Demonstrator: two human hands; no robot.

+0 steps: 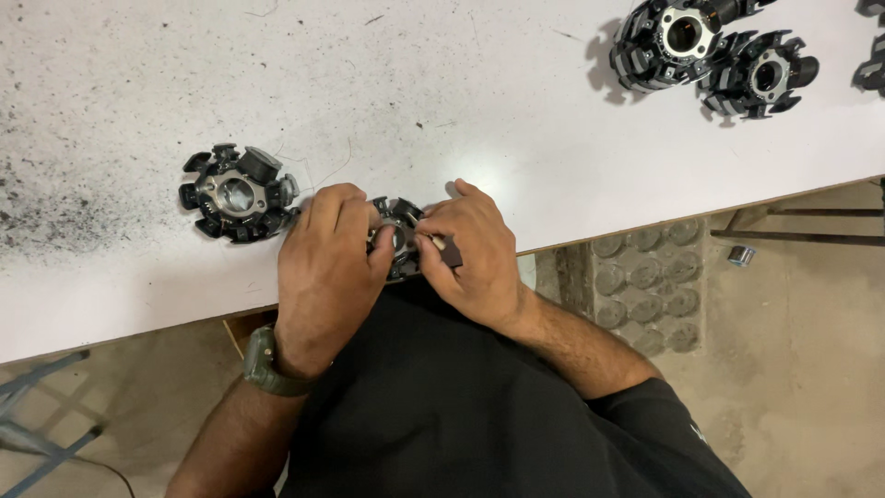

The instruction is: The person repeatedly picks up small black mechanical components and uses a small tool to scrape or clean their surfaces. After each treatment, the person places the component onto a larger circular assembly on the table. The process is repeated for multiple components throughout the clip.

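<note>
Both hands meet at the near edge of a white table. My left hand and my right hand grip one black round motor stator with a metal centre ring, mostly hidden between my fingers. My right fingers also pinch a small dark brown piece against the part. A second black stator, with coil poles around a metal hub, lies on the table just left of my left hand. A green watch sits on my left wrist.
Two more black stators lie at the far right of the table, and another dark part shows at the right edge. Dark specks dirty the table's left side. A concrete floor and metal frame legs lie below.
</note>
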